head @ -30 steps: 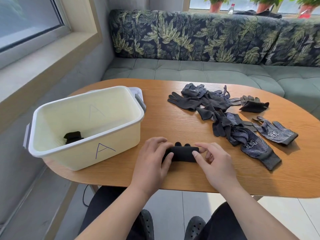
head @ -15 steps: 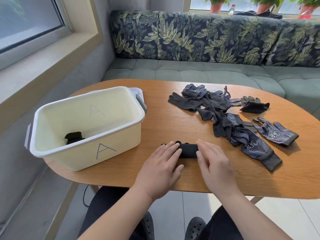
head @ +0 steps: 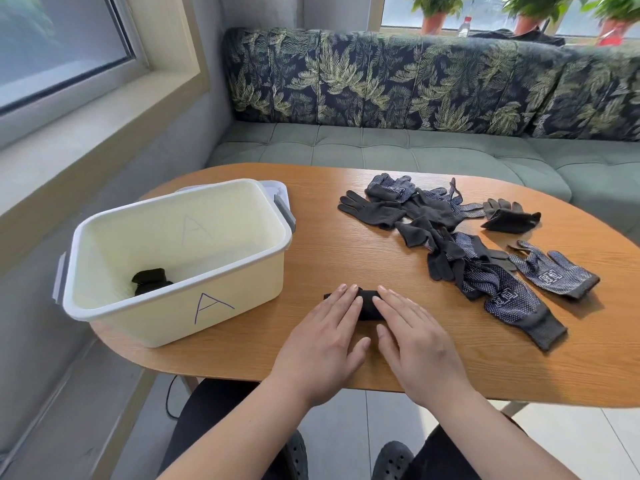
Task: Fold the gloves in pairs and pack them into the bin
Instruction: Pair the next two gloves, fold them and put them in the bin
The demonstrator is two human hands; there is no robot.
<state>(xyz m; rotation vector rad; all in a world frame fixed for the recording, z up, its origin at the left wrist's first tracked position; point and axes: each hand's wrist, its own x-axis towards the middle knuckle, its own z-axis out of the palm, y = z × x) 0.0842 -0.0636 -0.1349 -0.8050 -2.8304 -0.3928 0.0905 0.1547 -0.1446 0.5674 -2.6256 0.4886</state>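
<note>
**Presently: palms down, nothing gripped**

From my remote seat I see the left hand (head: 323,336) and the right hand (head: 415,336) lying palm-down side by side. Their fingers are straight and close together and grasp nothing. The fingertips press on a black folded glove bundle (head: 369,306), which sits on the wooden worktop (head: 346,251) near its front edge. Only a strip of the bundle shows between and beyond the fingers. Left of the hands stands the cream bin (head: 162,320), marked with a purple A. One dark folded pair (head: 150,280) lies on its floor towards the near left corner. To the right and farther back, a heap of loose gloves (head: 446,244) is spread over the worktop. A dotted glove (head: 554,271) lies just beside the heap's right edge. Behind the worktop runs a green bench seat (head: 381,150).
</note>
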